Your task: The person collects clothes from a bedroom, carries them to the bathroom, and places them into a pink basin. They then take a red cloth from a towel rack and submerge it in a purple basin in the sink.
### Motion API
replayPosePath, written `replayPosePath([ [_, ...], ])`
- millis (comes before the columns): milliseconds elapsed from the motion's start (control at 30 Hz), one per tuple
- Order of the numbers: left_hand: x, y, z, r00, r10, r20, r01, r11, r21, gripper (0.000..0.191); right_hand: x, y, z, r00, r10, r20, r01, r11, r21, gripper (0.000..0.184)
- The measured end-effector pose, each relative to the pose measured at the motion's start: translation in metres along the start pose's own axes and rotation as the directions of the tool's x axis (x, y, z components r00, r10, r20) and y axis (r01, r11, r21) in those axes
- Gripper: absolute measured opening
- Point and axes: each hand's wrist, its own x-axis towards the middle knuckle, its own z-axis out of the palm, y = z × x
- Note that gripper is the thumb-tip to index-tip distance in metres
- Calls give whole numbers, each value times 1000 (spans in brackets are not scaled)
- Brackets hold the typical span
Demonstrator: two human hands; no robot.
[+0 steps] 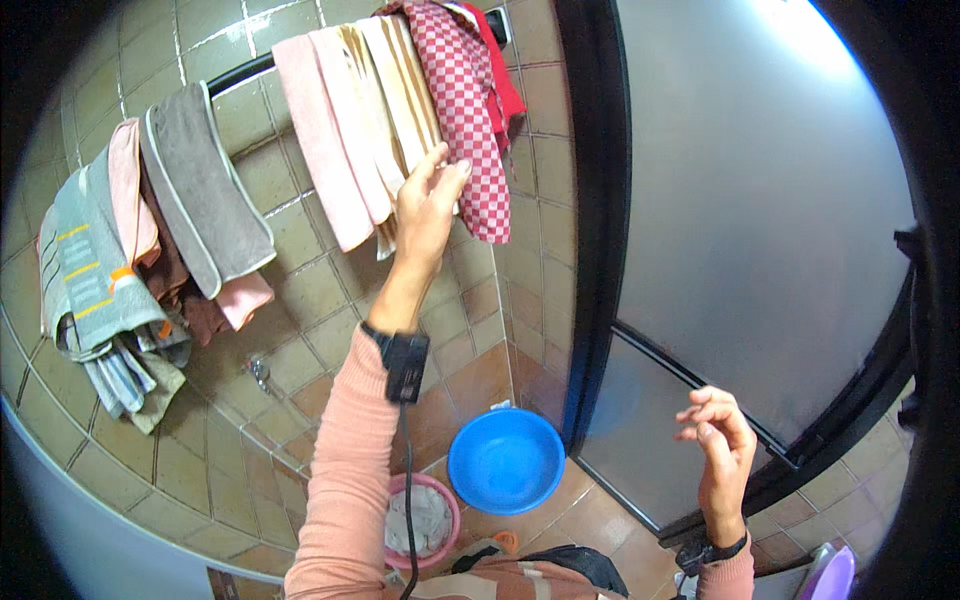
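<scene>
My left hand [426, 210] is raised to the hanging cloths, with thumb and forefinger a little apart. Its fingertips are at the edge of a cream and brown striped towel [401, 82], beside a red and white checked cloth [469, 127]. I cannot tell whether they touch either cloth. To the left of the striped towel hangs a pink towel [326, 135]. On the other side my right hand [724, 450] hovers in front of a frosted door panel [750, 225], fingers loosely bent and holding nothing.
More towels, among them a grey towel [206, 187], hang from a dark rail [240, 73] on the tiled wall. A small tap [257, 371] juts out below. A blue basin [506, 461] and a pink tub [420, 521] holding whitish cloth stand on the floor.
</scene>
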Motion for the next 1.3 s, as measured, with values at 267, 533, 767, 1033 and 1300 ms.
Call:
replayPosePath([
  [267,149,-47,22,996,86,-36,-90,986,-139,81,-12,9,-8,980,112,-164,-129,987,-100,10],
  [533,251,-72,11,988,156,-16,-145,944,295,51,-11,23,4,936,197,-292,-238,965,-111,10],
  [767,273,-41,-54,880,375,-293,-252,890,381,79,4,38,11,928,225,-297,-252,966,-58,12],
  [1033,224,-16,-50,546,675,-496,-181,673,717,43,24,62,24,922,302,-242,-313,950,-7,11],
  [1300,209,-39,88,427,414,804,-896,74,438,46,40,73,45,923,338,-184,-340,940,19,11],
])
